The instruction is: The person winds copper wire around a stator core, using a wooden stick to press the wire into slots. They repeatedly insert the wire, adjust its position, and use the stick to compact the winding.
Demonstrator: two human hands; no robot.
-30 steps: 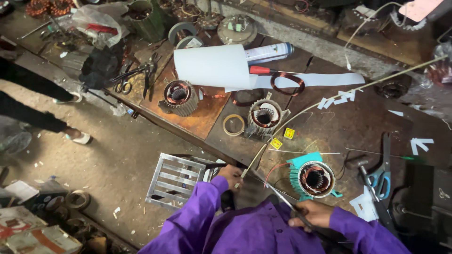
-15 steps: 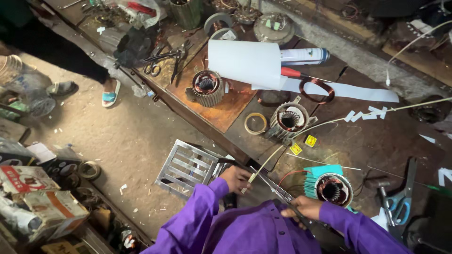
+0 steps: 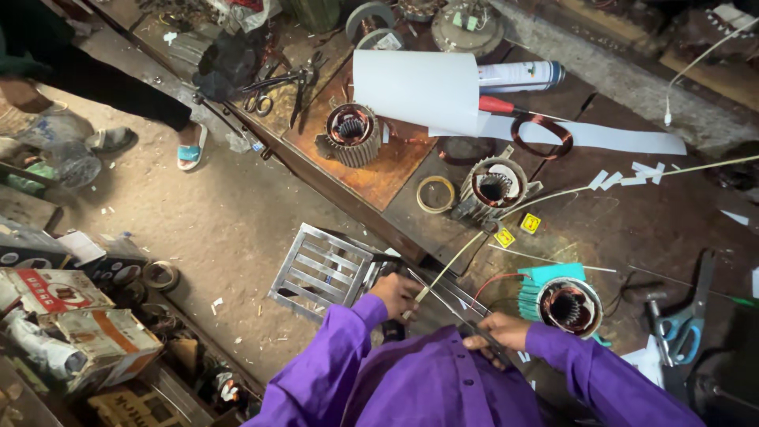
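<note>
My left hand (image 3: 398, 293) pinches the near end of a long thin pale strip (image 3: 553, 196) that runs up and to the right across the workbench. My right hand (image 3: 495, 334) grips long metal shears (image 3: 443, 296), whose blades point toward my left hand and cross the strip close to it. Both hands are in purple sleeves, just in front of my chest. A motor stator (image 3: 571, 306) wrapped in teal insulating paper sits right of my right hand.
On the bench (image 3: 632, 229) lie two more stators (image 3: 492, 188) (image 3: 352, 133), a white paper sheet (image 3: 415, 91), a spray can (image 3: 522, 75), a copper coil (image 3: 541, 134), a tape ring (image 3: 436, 194) and blue-handled scissors (image 3: 680, 324). A metal grate (image 3: 320, 269) leans below. Another person's foot (image 3: 190, 146) stands left, near cartons (image 3: 95, 336).
The view has swung left, so the bench slid right and more floor and cartons show. My hands keep their hold on the strip and shears.
</note>
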